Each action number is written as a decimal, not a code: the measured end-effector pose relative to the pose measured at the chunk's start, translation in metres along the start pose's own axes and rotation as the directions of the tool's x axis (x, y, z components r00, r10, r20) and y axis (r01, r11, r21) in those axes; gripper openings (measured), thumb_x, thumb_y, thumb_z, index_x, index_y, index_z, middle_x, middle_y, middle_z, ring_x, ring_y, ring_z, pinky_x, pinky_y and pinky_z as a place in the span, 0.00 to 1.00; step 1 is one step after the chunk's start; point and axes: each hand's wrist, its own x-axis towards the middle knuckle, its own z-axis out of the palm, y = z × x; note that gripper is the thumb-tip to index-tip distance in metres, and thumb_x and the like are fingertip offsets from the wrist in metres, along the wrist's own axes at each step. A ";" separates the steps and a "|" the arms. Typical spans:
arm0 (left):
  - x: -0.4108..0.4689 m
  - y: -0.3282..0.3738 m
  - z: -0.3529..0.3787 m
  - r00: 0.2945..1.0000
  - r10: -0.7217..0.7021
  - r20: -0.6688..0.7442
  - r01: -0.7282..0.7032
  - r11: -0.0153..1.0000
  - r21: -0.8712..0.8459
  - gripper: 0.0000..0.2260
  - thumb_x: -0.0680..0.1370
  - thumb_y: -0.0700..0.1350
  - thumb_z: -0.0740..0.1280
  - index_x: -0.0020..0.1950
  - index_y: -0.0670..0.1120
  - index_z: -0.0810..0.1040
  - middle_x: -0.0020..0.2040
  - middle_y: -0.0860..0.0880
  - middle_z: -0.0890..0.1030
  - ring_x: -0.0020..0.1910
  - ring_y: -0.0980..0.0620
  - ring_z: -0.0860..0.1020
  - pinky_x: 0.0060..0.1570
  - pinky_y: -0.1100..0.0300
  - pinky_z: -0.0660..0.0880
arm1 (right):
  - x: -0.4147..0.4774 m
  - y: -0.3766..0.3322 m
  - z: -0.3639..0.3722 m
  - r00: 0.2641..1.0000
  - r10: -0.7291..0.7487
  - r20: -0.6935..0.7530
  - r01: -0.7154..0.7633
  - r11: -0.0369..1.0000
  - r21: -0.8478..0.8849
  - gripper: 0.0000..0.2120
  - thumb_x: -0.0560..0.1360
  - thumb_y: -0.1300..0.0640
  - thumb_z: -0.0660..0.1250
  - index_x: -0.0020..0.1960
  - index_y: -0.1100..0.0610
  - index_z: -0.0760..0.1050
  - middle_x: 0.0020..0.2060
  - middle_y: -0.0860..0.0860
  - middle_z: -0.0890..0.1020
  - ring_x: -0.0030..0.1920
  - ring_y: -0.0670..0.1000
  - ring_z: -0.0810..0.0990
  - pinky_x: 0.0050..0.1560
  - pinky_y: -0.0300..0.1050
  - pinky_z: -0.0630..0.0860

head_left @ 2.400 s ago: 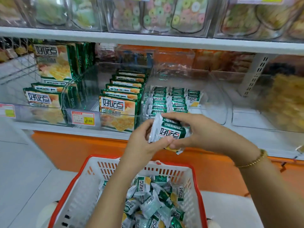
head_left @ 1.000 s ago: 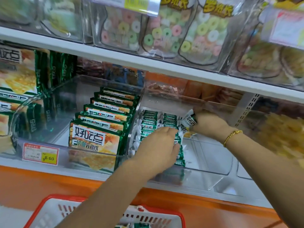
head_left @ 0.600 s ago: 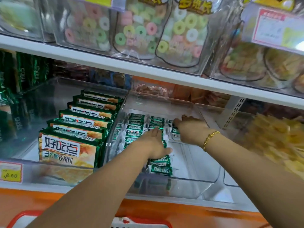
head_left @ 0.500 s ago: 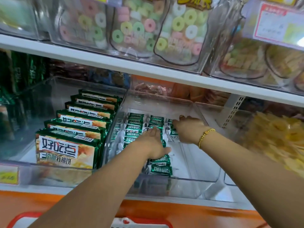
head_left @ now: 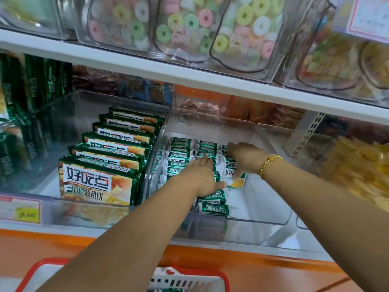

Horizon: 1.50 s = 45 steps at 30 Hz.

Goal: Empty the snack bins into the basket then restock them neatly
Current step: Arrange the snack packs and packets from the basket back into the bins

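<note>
Small green-and-white snack packets (head_left: 180, 157) stand in rows at the left and back of a clear bin (head_left: 265, 220) on the middle shelf. My left hand (head_left: 201, 176) lies flat, palm down, on the middle row. My right hand (head_left: 245, 159) reaches deeper on the right and grips a small stack of the packets (head_left: 231, 172) between curled fingers and thumb; the stack's front packet leans forward. Two more packets (head_left: 213, 208) lie at the bin's front. Only the red rim of the white basket (head_left: 190, 273) shows, at the bottom edge below my arms.
A neighbouring clear bin on the left holds larger green biscuit packs (head_left: 97, 182) standing in a row. To the right, another bin holds yellow snacks (head_left: 362, 165). The white shelf above (head_left: 189, 74) carries bins of ring candies (head_left: 189, 24), leaving little room overhead.
Both hands rose from above the basket with a bundle of packets and went into the bin. The left hand came to lie flat on the rows; the right set its stack down at the right.
</note>
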 end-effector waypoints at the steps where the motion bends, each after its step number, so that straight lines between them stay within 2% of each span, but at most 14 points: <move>1: 0.000 0.001 -0.001 1.000 0.002 -0.011 -0.002 1.000 0.000 0.39 0.79 0.63 0.55 0.78 0.40 0.42 0.78 0.42 0.42 0.77 0.46 0.45 0.74 0.55 0.44 | -0.001 0.000 0.001 0.999 0.006 0.042 -0.008 0.999 0.041 0.30 0.66 0.55 0.78 0.62 0.62 0.68 0.56 0.58 0.78 0.52 0.56 0.81 0.44 0.45 0.76; 4: -0.002 0.002 -0.004 0.999 0.006 -0.033 -0.007 0.999 -0.038 0.39 0.78 0.62 0.58 0.78 0.40 0.46 0.78 0.42 0.47 0.77 0.45 0.49 0.74 0.55 0.49 | -0.004 -0.007 0.004 0.998 0.011 0.069 -0.015 0.998 0.055 0.12 0.70 0.58 0.75 0.48 0.62 0.76 0.43 0.55 0.82 0.38 0.51 0.83 0.32 0.40 0.75; 6: -0.007 0.002 -0.008 0.999 -0.007 -0.050 0.003 0.996 -0.088 0.37 0.77 0.61 0.62 0.77 0.40 0.54 0.77 0.41 0.56 0.75 0.44 0.58 0.71 0.54 0.58 | -0.009 -0.012 0.006 1.000 -0.015 -0.004 0.015 1.000 0.011 0.09 0.71 0.59 0.73 0.43 0.60 0.74 0.42 0.55 0.80 0.43 0.53 0.81 0.37 0.40 0.73; 11: -0.046 0.009 -0.012 0.963 -0.033 -0.269 0.004 0.994 -0.109 0.20 0.78 0.54 0.64 0.64 0.41 0.74 0.57 0.41 0.79 0.56 0.43 0.77 0.52 0.55 0.74 | -0.038 -0.015 0.008 0.971 -0.029 -0.236 0.043 0.998 0.054 0.08 0.75 0.59 0.66 0.51 0.61 0.76 0.51 0.61 0.81 0.52 0.60 0.79 0.46 0.46 0.74; 14: -0.095 0.019 -0.005 0.858 -0.044 -0.512 -0.118 0.953 -0.280 0.15 0.79 0.49 0.63 0.64 0.45 0.76 0.61 0.48 0.79 0.60 0.50 0.75 0.57 0.61 0.69 | -0.076 -0.018 -0.004 0.923 0.025 -0.385 0.035 0.988 0.148 0.12 0.75 0.52 0.66 0.51 0.61 0.77 0.49 0.61 0.80 0.51 0.60 0.79 0.44 0.45 0.71; 19: -0.184 0.033 0.041 0.603 -0.263 -0.754 -0.281 0.814 -0.509 0.05 0.78 0.48 0.63 0.45 0.50 0.77 0.42 0.55 0.79 0.42 0.59 0.76 0.42 0.69 0.70 | -0.157 -0.047 -0.012 0.911 0.003 -0.412 0.144 0.935 0.326 0.19 0.74 0.45 0.67 0.36 0.59 0.69 0.30 0.54 0.69 0.39 0.57 0.73 0.37 0.43 0.65; 24: -0.229 0.004 0.138 0.748 -0.462 -0.476 0.000 0.718 -0.696 0.08 0.79 0.47 0.65 0.40 0.52 0.75 0.37 0.51 0.79 0.36 0.57 0.75 0.35 0.67 0.69 | -0.194 -0.099 0.062 0.964 -0.230 -0.131 0.250 0.623 0.742 0.16 0.74 0.51 0.70 0.35 0.60 0.71 0.28 0.56 0.72 0.33 0.52 0.73 0.36 0.45 0.74; 27: -0.239 -0.018 0.198 0.795 -0.518 -0.316 0.177 0.696 -0.696 0.04 0.79 0.43 0.65 0.44 0.50 0.77 0.39 0.55 0.79 0.38 0.60 0.76 0.37 0.71 0.69 | -0.186 -0.136 0.128 0.955 -0.286 0.075 0.181 0.765 0.618 0.11 0.76 0.53 0.67 0.44 0.62 0.76 0.43 0.58 0.79 0.42 0.52 0.75 0.44 0.46 0.75; 30: -0.245 -0.031 0.252 0.846 -0.530 -0.063 0.318 0.595 -0.738 0.04 0.77 0.40 0.66 0.51 0.43 0.77 0.47 0.47 0.81 0.45 0.48 0.80 0.46 0.58 0.76 | -0.179 -0.155 0.192 0.945 -0.279 0.170 0.160 0.849 0.503 0.08 0.77 0.57 0.64 0.51 0.60 0.77 0.52 0.56 0.79 0.49 0.51 0.76 0.51 0.45 0.75; 33: -0.247 -0.027 0.283 0.854 -0.516 0.067 0.388 0.546 -0.743 0.16 0.76 0.42 0.69 0.63 0.44 0.74 0.54 0.43 0.79 0.47 0.47 0.79 0.46 0.51 0.78 | -0.171 -0.151 0.239 0.962 -0.230 0.144 0.159 0.908 0.387 0.17 0.75 0.64 0.59 0.63 0.58 0.73 0.58 0.55 0.78 0.60 0.55 0.76 0.58 0.48 0.76; 35: -0.244 -0.021 0.290 0.862 -0.500 0.084 0.406 0.581 -0.705 0.23 0.76 0.42 0.69 0.70 0.44 0.68 0.46 0.45 0.78 0.41 0.50 0.77 0.41 0.54 0.76 | -0.171 -0.150 0.246 0.974 -0.193 0.117 0.144 0.930 0.339 0.22 0.75 0.69 0.55 0.68 0.57 0.69 0.61 0.55 0.76 0.61 0.55 0.76 0.54 0.49 0.76; 40: -0.230 -0.011 0.298 0.862 -0.495 0.105 0.465 0.693 -0.551 0.32 0.74 0.46 0.72 0.74 0.46 0.61 0.67 0.46 0.71 0.64 0.47 0.72 0.60 0.54 0.72 | -0.170 -0.156 0.246 0.968 -0.199 0.154 0.152 0.951 0.269 0.14 0.79 0.64 0.58 0.63 0.59 0.71 0.57 0.56 0.79 0.57 0.55 0.78 0.52 0.47 0.76; 43: -0.225 -0.009 0.297 0.849 -0.523 0.073 0.499 0.749 -0.435 0.30 0.74 0.48 0.72 0.72 0.45 0.62 0.68 0.46 0.68 0.68 0.48 0.66 0.65 0.56 0.68 | -0.161 -0.155 0.250 0.949 -0.208 0.237 0.122 0.935 0.333 0.04 0.75 0.58 0.67 0.42 0.57 0.73 0.41 0.51 0.76 0.43 0.50 0.77 0.43 0.41 0.77; 45: -0.223 -0.010 0.295 0.832 -0.551 0.056 0.522 0.745 -0.416 0.28 0.74 0.48 0.71 0.70 0.45 0.64 0.66 0.46 0.69 0.66 0.48 0.67 0.63 0.57 0.69 | -0.155 -0.153 0.245 0.939 -0.213 0.269 0.072 0.889 0.452 0.06 0.72 0.59 0.69 0.42 0.58 0.72 0.38 0.51 0.75 0.38 0.49 0.74 0.39 0.40 0.75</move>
